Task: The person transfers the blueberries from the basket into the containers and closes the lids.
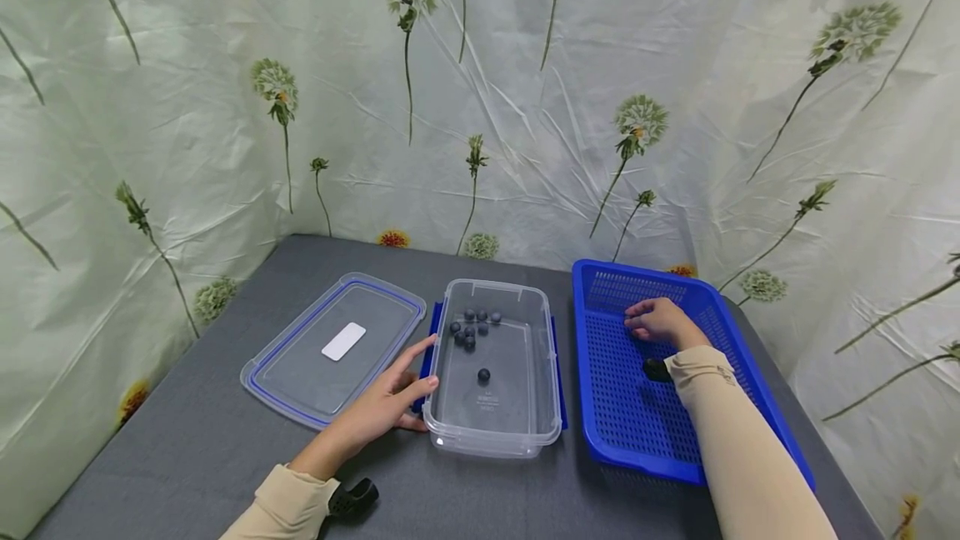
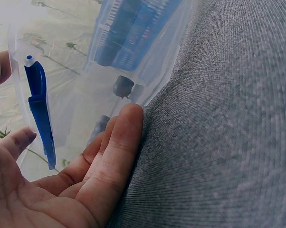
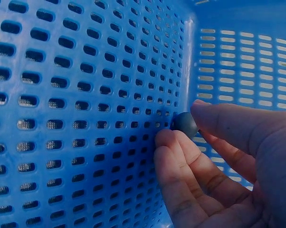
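Note:
Inside the blue perforated basket [image 1: 637,458], my right hand [image 1: 660,322] pinches a dark blueberry [image 3: 185,124] between thumb and fingertips, close to the basket floor. The clear plastic container [image 1: 517,394] stands left of the basket, lid off, its blue side clips hanging down. A cluster of several blueberries [image 1: 470,331] lies toward its far left, and one blueberry [image 1: 483,375] sits apart nearer the front. My left hand [image 1: 382,402] rests against the container's left side, fingers spread loosely, thumb and index by the rim and the lower fingers down at the table.
The clear lid [image 1: 300,377] with a blue seal and white label lies flat to the left of the container. Grey cloth [image 1: 450,498] covers the table. A floral curtain [image 1: 525,107] hangs behind and along both sides.

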